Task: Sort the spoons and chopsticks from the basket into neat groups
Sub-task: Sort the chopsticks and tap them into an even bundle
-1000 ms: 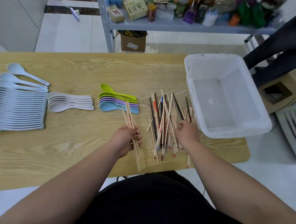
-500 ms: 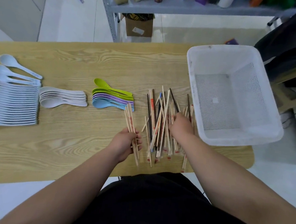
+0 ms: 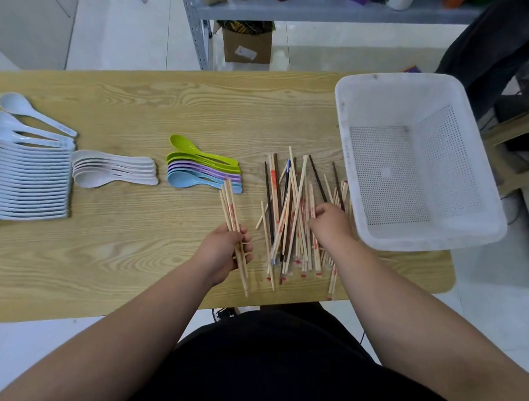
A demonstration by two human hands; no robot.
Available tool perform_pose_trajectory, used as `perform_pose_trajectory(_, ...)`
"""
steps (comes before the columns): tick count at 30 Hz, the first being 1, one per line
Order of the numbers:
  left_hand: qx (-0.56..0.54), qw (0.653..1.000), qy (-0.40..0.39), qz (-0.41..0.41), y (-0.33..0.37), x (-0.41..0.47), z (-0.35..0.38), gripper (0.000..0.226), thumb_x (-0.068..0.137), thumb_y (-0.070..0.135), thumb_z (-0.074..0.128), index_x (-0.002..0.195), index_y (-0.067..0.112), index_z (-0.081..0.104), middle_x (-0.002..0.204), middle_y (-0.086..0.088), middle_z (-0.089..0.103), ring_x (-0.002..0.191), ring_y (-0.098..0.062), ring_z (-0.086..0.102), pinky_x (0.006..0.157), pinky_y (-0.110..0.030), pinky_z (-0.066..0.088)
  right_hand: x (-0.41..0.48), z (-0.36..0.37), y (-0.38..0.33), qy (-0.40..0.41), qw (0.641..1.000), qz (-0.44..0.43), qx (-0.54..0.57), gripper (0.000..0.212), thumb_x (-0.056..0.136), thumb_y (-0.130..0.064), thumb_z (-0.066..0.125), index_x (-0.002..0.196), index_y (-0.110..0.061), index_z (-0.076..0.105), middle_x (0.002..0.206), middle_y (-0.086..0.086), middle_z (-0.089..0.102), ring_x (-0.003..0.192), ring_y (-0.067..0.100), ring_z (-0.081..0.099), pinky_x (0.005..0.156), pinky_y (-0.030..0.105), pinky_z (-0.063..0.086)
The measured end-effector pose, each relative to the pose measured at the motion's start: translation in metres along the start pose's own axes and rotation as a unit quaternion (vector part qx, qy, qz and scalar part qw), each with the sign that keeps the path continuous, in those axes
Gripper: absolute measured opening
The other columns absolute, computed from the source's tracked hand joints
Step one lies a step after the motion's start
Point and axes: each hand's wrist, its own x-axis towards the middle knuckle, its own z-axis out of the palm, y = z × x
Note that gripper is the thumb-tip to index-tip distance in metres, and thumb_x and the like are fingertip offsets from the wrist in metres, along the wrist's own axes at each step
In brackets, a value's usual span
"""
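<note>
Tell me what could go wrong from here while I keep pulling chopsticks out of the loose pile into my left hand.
1. The chopstick pile reaches close to the near table edge; raking with the right hand could knock some off.
2. The bundle in the left hand fans out and points at the coloured spoons; its tips might nudge that stack.
3. Dark chopsticks lie crossed among the pale ones, so a quick grab may mix types.
</note>
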Motion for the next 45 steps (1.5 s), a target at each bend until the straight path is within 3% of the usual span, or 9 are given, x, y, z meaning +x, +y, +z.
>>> perform_pose_trajectory(7, 0.001, 1.0, 0.012, -0.001, 0.0, -0.004, -0.011, 0.021, 0.095, -0.003, 0.041, 0.101, 0.012, 0.055, 0.08, -0.006, 0.059, 0.066, -0.02, 0.057, 0.07, -0.04, 0.053, 0.0, 0.002, -0.002, -0.013, 0.998, -0.007, 0.061, 0.032, 0.089, -0.021, 0.073, 0.119, -0.021, 0.064, 0.104, -0.003, 0.066, 0.089, 0.02, 0.066, 0.085, 0.044, 0.059)
perform_pose_trajectory(13, -0.003, 1.0, 0.015, 0.0, 0.002, -0.005, -0.021, 0.02, 0.095, -0.003, 0.041, 0.099, 0.012, 0.054, 0.078, -0.006, 0.059, 0.066, -0.021, 0.057, 0.069, -0.039, 0.052, 0.001, 0.003, -0.005, 0.001, 0.998, -0.002, 0.059, 0.033, 0.091, -0.025, 0.069, 0.123, -0.021, 0.061, 0.087, -0.011, 0.058, 0.071, 0.01, 0.058, 0.077, 0.038, 0.058)
perform_pose_trajectory(17, -0.001, 1.0, 0.019, -0.002, 0.003, -0.004, -0.024, 0.02, 0.095, -0.003, 0.041, 0.099, 0.012, 0.054, 0.077, -0.006, 0.059, 0.067, -0.022, 0.057, 0.071, -0.04, 0.052, 0.0, 0.005, -0.009, 0.002, 1.0, -0.012, 0.026, 0.039, 0.092, -0.032, 0.068, 0.128, -0.021, 0.058, 0.1, -0.005, 0.062, 0.074, 0.011, 0.056, 0.072, 0.032, 0.05)
perform_pose_trajectory(20, 0.001, 1.0, 0.02, -0.003, 0.003, -0.002, -0.028, 0.019, 0.095, -0.003, 0.042, 0.1, 0.011, 0.054, 0.077, -0.006, 0.059, 0.067, -0.022, 0.057, 0.071, -0.04, 0.052, 0.002, 0.004, -0.011, -0.003, 0.999, -0.022, 0.037, 0.037, 0.094, -0.03, 0.068, 0.128, -0.02, 0.06, 0.119, -0.001, 0.064, 0.088, 0.017, 0.059, 0.08, 0.034, 0.052)
perform_pose_trajectory(22, 0.002, 1.0, 0.022, -0.003, 0.004, -0.001, -0.029, 0.019, 0.095, -0.003, 0.042, 0.101, 0.01, 0.054, 0.078, -0.006, 0.06, 0.068, -0.022, 0.058, 0.072, -0.041, 0.052, 0.004, 0.001, -0.012, -0.005, 0.998, -0.013, 0.054, 0.033, 0.095, -0.026, 0.066, 0.127, -0.02, 0.062, 0.119, -0.001, 0.065, 0.088, 0.017, 0.061, 0.084, 0.039, 0.057)
perform_pose_trajectory(26, 0.002, 1.0, 0.026, -0.003, 0.006, 0.0, -0.031, 0.019, 0.095, -0.002, 0.042, 0.1, 0.01, 0.055, 0.08, -0.007, 0.059, 0.07, -0.023, 0.057, 0.074, -0.042, 0.053, 0.006, 0.0, -0.015, -0.006, 1.0, -0.016, 0.026, 0.031, 0.093, -0.023, 0.067, 0.124, -0.021, 0.062, 0.102, -0.005, 0.059, 0.073, 0.011, 0.054, 0.065, 0.028, 0.047)
perform_pose_trajectory(31, 0.004, 1.0, 0.029, -0.002, 0.007, 0.003, -0.032, 0.018, 0.095, -0.002, 0.042, 0.101, 0.01, 0.055, 0.079, -0.007, 0.06, 0.069, -0.023, 0.057, 0.074, -0.042, 0.052, 0.004, 0.001, -0.017, -0.011, 1.0, -0.008, 0.025, 0.032, 0.089, -0.02, 0.069, 0.119, -0.027, 0.061, 0.101, -0.006, 0.062, 0.074, 0.015, 0.063, 0.072, 0.032, 0.054)
perform_pose_trajectory(39, 0.016, 1.0, 0.027, -0.004, 0.006, 0.002, -0.034, 0.021, 0.095, -0.003, 0.041, 0.099, 0.012, 0.055, 0.076, -0.004, 0.059, 0.067, -0.021, 0.057, 0.071, -0.039, 0.052, 0.004, 0.006, -0.015, -0.002, 0.999, -0.021, 0.036, 0.041, 0.088, -0.032, 0.076, 0.124, -0.02, 0.061, 0.121, 0.002, 0.064, 0.091, 0.018, 0.055, 0.077, 0.03, 0.045)
perform_pose_trajectory(45, 0.041, 0.998, 0.051, -0.007, 0.003, 0.006, -0.035, 0.019, 0.095, -0.001, 0.041, 0.099, 0.012, 0.054, 0.077, -0.006, 0.061, 0.065, -0.02, 0.058, 0.067, -0.038, 0.052, 0.001, 0.009, -0.029, -0.017, 0.999, 0.014, -0.024, 0.055, 0.085, -0.033, 0.074, 0.133, -0.019, 0.05, 0.112, 0.003, 0.062, 0.074, 0.016, 0.062, 0.054, 0.027, 0.041)
